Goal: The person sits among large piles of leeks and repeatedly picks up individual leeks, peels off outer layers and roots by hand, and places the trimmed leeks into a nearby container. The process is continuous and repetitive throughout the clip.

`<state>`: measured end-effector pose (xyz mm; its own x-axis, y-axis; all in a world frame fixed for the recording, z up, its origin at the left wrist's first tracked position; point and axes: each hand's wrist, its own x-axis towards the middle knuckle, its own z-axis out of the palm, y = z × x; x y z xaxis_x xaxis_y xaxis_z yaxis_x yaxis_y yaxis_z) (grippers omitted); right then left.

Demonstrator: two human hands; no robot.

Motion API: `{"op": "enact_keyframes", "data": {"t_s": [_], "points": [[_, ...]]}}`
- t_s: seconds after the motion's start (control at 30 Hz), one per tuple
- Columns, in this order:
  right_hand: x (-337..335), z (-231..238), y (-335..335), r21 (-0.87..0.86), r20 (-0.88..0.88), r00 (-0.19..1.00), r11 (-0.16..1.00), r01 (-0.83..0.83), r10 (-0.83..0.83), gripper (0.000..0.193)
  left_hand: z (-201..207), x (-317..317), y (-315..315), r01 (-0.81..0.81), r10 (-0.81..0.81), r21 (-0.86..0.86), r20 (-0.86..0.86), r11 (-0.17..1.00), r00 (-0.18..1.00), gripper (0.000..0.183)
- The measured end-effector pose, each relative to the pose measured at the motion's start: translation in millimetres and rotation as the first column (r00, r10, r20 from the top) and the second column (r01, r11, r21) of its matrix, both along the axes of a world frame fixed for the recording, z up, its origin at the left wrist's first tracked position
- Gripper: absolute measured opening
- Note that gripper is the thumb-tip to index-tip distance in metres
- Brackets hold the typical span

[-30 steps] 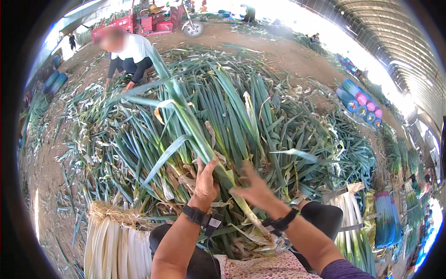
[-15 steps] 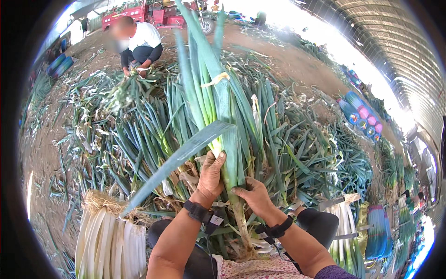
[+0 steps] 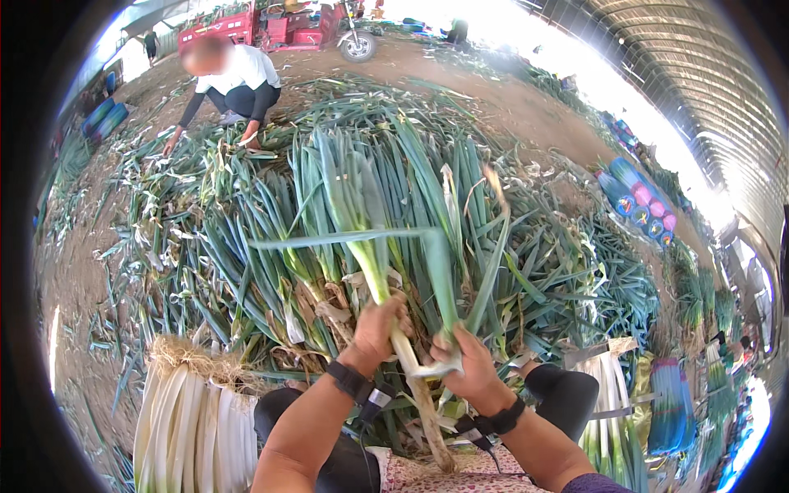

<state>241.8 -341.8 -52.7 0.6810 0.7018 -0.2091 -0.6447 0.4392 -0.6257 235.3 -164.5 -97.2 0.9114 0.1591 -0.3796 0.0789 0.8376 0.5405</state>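
My left hand (image 3: 380, 330) is wrapped round the stem of a large green onion (image 3: 411, 361), whose white shank slants down to its root end near my lap. Its green leaves fan upward, away from me. In my right hand (image 3: 470, 361) is an outer leaf (image 3: 440, 283), pinched and pulled out to the right; its pale sheath still joins the shank. The leaf's bent tip lies sideways across the stalk. A heap of untrimmed green onions (image 3: 255, 238) spreads right in front of both hands.
Peeled white green onions (image 3: 193, 427) stand bundled at lower left, others in a metal rack (image 3: 610, 411) at lower right. A person (image 3: 238, 82) squats at the heap's far left, both hands among leaves. Behind is a red cargo tricycle (image 3: 300, 31). Wrapped bundles (image 3: 637, 201) lie at right.
My right hand has drawn an outer leaf down and right, away from the stalk. The stalk's top has dropped lower. The other person has reached one arm out to the left.
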Motion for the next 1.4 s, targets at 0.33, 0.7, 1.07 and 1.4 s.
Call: {"op": "enact_keyframes", "data": {"t_s": [0.33,0.7,1.07,1.4], "points": [[-83,-16,-206,-0.207,-0.490,0.872,0.970,-0.128,0.010,0.029,-1,6,121,-0.564,0.591,0.211,-0.093,0.798,0.801,0.012],[-81,29,-257,-0.889,0.092,0.996,0.449,0.085,-0.007,0.020,0,-4,128,-0.705,0.754,0.328,-0.036,0.629,0.656,0.023],[-49,-12,-42,-0.779,0.612,0.575,0.537,0.323,0.543,0.064,24,-1,46,-0.299,0.301,-0.068,0.394,0.952,0.869,0.039],[-47,-46,-19,-0.641,0.760,0.353,0.540,0.545,0.546,0.052,37,-4,63,-0.183,0.229,-0.142,0.472,0.973,0.851,0.038]]}}
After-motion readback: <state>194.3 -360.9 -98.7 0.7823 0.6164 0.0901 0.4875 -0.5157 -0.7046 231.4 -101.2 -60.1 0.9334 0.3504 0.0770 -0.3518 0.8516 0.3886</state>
